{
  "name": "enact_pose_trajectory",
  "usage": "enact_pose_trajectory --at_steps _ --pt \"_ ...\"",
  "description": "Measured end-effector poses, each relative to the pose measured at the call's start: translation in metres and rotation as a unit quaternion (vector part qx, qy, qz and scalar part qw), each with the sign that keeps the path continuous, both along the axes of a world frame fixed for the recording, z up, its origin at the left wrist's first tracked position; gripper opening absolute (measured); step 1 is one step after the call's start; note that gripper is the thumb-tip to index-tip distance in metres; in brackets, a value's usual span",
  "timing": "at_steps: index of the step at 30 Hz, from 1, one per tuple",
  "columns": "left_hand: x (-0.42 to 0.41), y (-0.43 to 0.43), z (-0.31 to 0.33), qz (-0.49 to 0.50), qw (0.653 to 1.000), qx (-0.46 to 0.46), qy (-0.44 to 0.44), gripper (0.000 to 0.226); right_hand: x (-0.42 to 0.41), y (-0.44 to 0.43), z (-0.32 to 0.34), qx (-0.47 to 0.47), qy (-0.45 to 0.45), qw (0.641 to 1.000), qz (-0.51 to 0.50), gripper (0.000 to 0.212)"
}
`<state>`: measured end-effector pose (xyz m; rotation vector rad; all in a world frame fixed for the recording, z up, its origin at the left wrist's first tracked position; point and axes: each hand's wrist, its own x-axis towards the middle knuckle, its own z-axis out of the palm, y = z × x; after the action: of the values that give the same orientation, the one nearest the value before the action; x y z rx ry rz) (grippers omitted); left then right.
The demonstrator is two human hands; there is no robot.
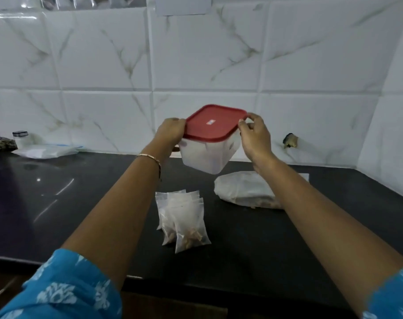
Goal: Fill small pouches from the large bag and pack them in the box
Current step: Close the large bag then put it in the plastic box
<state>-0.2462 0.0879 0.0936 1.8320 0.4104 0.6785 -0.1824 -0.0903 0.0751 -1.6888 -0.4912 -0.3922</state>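
Holds a translucent, square-sided plastic box (209,157) with a red plastic snap-on lid (215,124) up in the air, well clear of the glossy black bench (58,192), tilted with the lid partly toward the camera. Wraps the left hand (170,132) round the lid's left edge and the wall just under it. Pinches the lid's right corner with the right hand (257,139), thumb on the near rim and fingers hooked over the far one. Both hands narrow and closed on the box, neither spread. Cannot make out any contents through the cloudy wall.

Below the box and nearer the body, on the bench between the two forearms: a small overlapping stack of clear zip-top plastic pouches (184,217), flat, long axis running away from the body, with brown pieces settled in the near ends of at least two. About equally near either hand. Just to their right, apart from them: a large cloudy plastic bag (242,189) on its side, long axis across the bench, partly hidden by the right forearm.

Probably at the point of opening the box for packing: lid apparently seated all round, right hand well placed for peeling up its corner. Calls for setting the box down near the pouches, then a short reach down and back for them.
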Motion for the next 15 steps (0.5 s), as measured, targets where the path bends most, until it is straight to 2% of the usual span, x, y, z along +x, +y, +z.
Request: enact_pose_trajectory --at_steps 3,5,10,13,15 --pt "-0.008 -0.028 0.016 -0.050 0.999 -0.002 0.006 0.019 -0.008 -0.033 0.006 0.003 -0.038 0.998 -0.041 0.042" --pt "-0.014 -0.048 0.018 -0.094 0.995 0.008 0.032 0.017 -0.014 -0.056 -0.001 -0.016 -0.079 0.991 -0.108 0.037" --pt "-0.006 -0.090 -0.016 -0.170 0.976 0.059 0.121 0.017 -0.025 -0.109 -0.040 -0.136 -0.199 0.921 -0.306 0.032" --pt "0.005 -0.105 -0.039 -0.208 0.958 0.098 0.172 0.021 -0.026 -0.134 -0.061 -0.219 -0.225 0.892 -0.325 0.030" --pt "0.011 -0.110 -0.051 -0.230 0.948 0.106 0.192 0.022 -0.028 -0.145 -0.072 -0.245 -0.242 0.888 -0.304 0.029"
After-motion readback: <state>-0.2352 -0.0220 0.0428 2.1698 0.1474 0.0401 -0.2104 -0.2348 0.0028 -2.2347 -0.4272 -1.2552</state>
